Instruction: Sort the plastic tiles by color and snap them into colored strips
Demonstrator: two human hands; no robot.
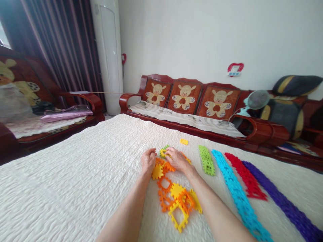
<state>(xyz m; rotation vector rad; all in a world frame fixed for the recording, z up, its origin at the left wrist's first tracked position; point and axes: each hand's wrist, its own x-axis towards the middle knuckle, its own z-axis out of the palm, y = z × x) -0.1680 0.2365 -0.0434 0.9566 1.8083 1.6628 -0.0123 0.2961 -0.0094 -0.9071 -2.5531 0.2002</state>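
Note:
My right hand (176, 159) reaches over a pile of notched plastic building tiles. Its fingers close on a yellow tile (162, 153), with a green tile (166, 147) just behind it. To the left of the pile is my left hand (148, 159), its fingers curled together; whatever they may hold is hidden. Between and below my hands lie a solid yellow tile (157, 171) and orange frame tiles (165, 183). Closer to me, more yellow and orange tiles overlap, among them a yellow open-frame tile (179, 219).
Right of the pile lie joined strips: green (207, 160), light blue (233, 188), red (246, 176) and purple (280, 198). A lone yellow tile (184, 142) rests farther back on the quilted white cover (88, 174). A wooden sofa (156, 111) stands beyond.

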